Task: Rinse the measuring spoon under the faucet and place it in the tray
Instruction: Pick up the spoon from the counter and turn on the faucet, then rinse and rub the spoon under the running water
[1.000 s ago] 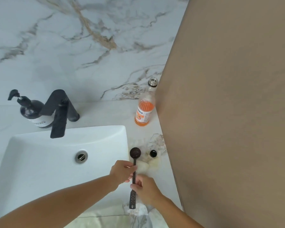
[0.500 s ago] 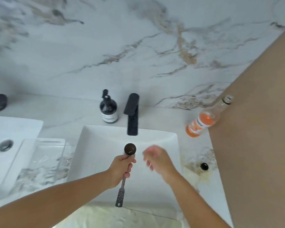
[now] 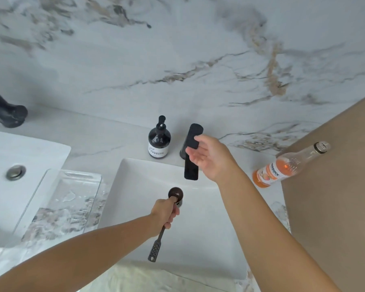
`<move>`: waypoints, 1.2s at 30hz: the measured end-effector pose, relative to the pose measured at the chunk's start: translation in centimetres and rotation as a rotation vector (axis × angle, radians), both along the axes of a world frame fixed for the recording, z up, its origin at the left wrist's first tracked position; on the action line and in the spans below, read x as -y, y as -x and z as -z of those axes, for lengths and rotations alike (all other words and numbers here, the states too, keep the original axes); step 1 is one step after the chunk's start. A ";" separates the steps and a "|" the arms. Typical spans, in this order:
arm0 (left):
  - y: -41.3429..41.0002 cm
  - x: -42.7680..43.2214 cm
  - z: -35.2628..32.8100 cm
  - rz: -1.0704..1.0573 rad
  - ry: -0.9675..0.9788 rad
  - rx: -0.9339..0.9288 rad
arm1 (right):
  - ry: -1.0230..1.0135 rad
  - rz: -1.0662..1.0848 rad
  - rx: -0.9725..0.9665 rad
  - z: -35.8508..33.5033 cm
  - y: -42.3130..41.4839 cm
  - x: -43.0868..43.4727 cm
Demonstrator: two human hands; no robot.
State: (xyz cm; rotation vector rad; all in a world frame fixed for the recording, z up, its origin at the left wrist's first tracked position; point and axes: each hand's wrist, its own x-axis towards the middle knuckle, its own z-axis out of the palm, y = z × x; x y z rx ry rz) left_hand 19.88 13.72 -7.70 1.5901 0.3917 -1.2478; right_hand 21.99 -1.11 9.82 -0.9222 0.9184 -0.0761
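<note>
While the left hand (image 3: 164, 211) grips the measuring spoon (image 3: 166, 223) by its handle over the white sink (image 3: 135, 182), bowl just short of the spout, the right hand (image 3: 209, 158) reaches open-palmed, fingers touching the lever of the black faucet (image 3: 191, 152), holding nothing. No water runs yet, so a gentle lift of the lever seems wise, with the bowl moved under the spout and tilted to limit splashing. It is a dark, slim spoon with a round bowl and a flat perforated handle end. The clear tray (image 3: 59, 199) waits left of the sink.
</note>
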 end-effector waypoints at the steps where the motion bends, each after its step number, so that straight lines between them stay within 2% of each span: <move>1: 0.0 0.4 0.0 0.008 0.008 -0.005 | -0.006 0.007 0.012 -0.2 -0.2 0.4; 6: 0.1 2.1 0.1 -0.034 0.103 -0.001 | -0.024 -0.073 0.056 0.1 0.8 1.8; 8: 0.0 2.6 0.1 -0.098 0.181 -0.033 | -0.004 -0.021 0.073 1.6 2.5 2.2; 11: -0.3 3.5 -0.2 -0.151 0.258 -0.065 | 0.171 0.063 -0.123 5.8 6.1 1.4; 13: -0.7 4.4 -0.5 -0.207 0.297 -0.063 | 0.244 -0.060 -0.310 9.2 8.8 -0.6; 14: -0.9 4.9 -0.6 -0.239 0.319 -0.060 | 0.263 -0.198 -0.374 10.8 10.0 -2.1; 16: -1.2 5.8 -1.0 -0.298 0.367 -0.064 | 0.304 -0.490 -0.439 13.3 12.1 -4.7; 18: -1.5 6.5 -1.3 -0.303 0.392 -0.050 | 0.263 -0.560 -0.437 14.5 13.1 -5.9; 21: -2.8 6.5 -1.9 -0.208 0.361 0.043 | 0.241 -0.518 -0.401 14.4 13.4 -4.3; 25: -4.9 4.9 -2.2 0.221 0.216 0.298 | 0.621 -0.743 -0.474 12.5 13.1 0.8; 27: -5.1 4.7 -1.9 0.252 0.199 0.347 | 0.699 -0.744 -0.466 11.9 12.8 1.9; 29: -4.5 5.2 -1.8 0.069 0.276 0.266 | 0.575 -0.704 -0.453 12.2 12.5 0.4; 31: -3.6 5.8 -1.6 -0.083 0.336 0.171 | 0.270 -0.612 -0.452 12.8 12.4 -3.1; 33: -3.6 5.5 -1.1 -0.035 0.342 0.129 | 0.158 -0.588 -0.447 13.3 13.1 -5.1; 34: -4.1 5.0 -1.1 0.059 0.329 0.128 | 0.244 -0.631 -0.466 13.3 13.6 -4.8; 36: -5.1 3.5 -1.3 0.317 0.270 0.163 | 0.639 -0.775 -0.560 13.3 13.9 -1.4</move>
